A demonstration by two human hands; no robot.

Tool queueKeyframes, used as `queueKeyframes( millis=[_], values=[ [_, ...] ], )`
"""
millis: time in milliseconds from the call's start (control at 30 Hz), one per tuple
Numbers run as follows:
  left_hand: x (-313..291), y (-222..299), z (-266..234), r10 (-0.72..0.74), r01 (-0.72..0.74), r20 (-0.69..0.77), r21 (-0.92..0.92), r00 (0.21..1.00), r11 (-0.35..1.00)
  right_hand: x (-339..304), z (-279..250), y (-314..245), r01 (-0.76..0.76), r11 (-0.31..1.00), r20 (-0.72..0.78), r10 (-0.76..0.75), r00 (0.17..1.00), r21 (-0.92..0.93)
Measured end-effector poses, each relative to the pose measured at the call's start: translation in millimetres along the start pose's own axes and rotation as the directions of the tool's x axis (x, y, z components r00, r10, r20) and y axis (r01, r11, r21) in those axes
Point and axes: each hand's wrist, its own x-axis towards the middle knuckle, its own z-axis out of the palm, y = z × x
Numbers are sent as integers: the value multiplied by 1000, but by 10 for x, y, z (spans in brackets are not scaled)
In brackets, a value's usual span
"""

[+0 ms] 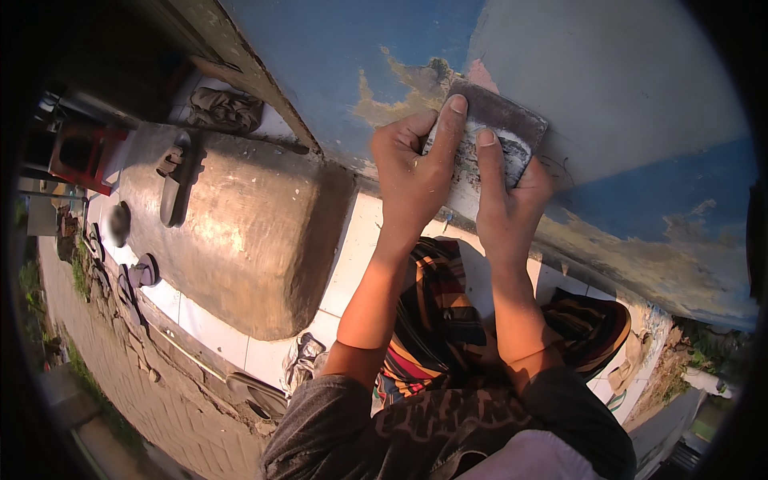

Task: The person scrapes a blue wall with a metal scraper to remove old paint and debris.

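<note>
Both my hands are up against a painted wall, gripping a flat scraper from its two sides. Its rectangular dark grey plate lies close to the wall, and its nearer part is coated in white dust. My left hand is closed on the left edge, thumb along the top face. On the opposite edge, my right hand is closed too, its thumb pressing on the whitened part. The undersides of the fingers are largely hidden. Beside the plate, peeled patches of tan and pink show through the blue paint.
Left of me stands a smooth brown block step with a sandal on it. A crumpled cloth and red plastic chair are beyond. More footwear sits along the white tile edge. Patterned cloth covers my folded legs.
</note>
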Motion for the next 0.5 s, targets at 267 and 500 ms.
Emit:
queueKeyframes(
  millis=[267,500],
  values=[
    [-1,-13,45,4,-4,-3,-31,1000,1000,34,-25,17,37,999,-2,-37,999,13],
    [16,25,31,-22,22,-11,-23,1000,999,36,-42,13,81,995,2,-81,997,-53]
  ],
)
